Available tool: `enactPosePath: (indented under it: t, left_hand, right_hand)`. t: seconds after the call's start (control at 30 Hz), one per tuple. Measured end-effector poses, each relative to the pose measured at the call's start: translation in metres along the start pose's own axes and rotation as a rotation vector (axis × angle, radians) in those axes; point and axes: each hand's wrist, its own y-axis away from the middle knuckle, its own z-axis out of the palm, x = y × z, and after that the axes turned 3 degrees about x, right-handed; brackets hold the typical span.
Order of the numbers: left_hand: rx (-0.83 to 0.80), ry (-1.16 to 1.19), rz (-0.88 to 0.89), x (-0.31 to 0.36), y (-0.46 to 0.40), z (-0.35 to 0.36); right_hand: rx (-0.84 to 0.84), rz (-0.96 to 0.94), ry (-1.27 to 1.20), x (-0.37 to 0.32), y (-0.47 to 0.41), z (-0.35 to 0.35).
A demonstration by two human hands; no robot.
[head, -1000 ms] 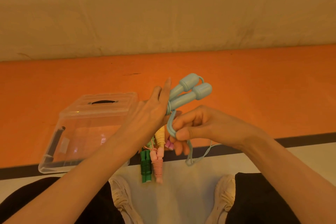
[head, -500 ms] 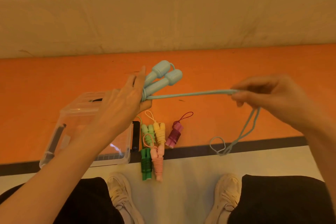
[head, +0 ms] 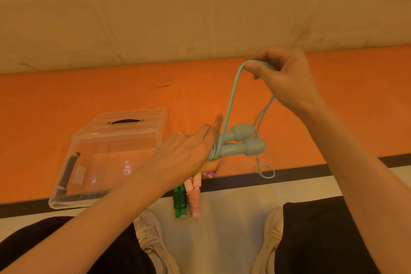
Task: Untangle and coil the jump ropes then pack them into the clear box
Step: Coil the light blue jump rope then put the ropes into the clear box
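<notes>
Gripping the blue handles (head: 242, 142), the left hand (head: 186, 153) sits below the right hand (head: 287, 80) (pinching the cord (head: 230, 104)).

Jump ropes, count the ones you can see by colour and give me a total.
Light blue: 1, held in both hands
Green: 1, coiled on the floor
Salmon pink: 1, coiled beside it
Purple-pink: 1, mostly hidden under the left hand
Total: 4 visible
</notes>
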Motion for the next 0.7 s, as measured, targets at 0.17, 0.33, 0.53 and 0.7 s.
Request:
enactPosePath:
  t: [0.17,0.33,0.53,0.7]
  left_hand:
    - [0.080,0.052,0.027,0.020,0.003,-0.009]
    - [0.122,0.007,0.076,0.024,0.004,-0.014]
    - [0.038,0.042,0.097,0.024,0.003,-0.019]
    - [0.036,0.147,0.108,0.020,0.002,-0.035]
  right_hand:
    - [-0.048,0.083,0.077,0.014,-0.002,0.009]
    - [-0.109,0.126,0.094,0.020,-0.001,0.014]
    - [-0.138,0.128,0.086,0.025,0.000,0.018]
    - [-0.203,0.130,0.066,0.024,0.002,0.015]
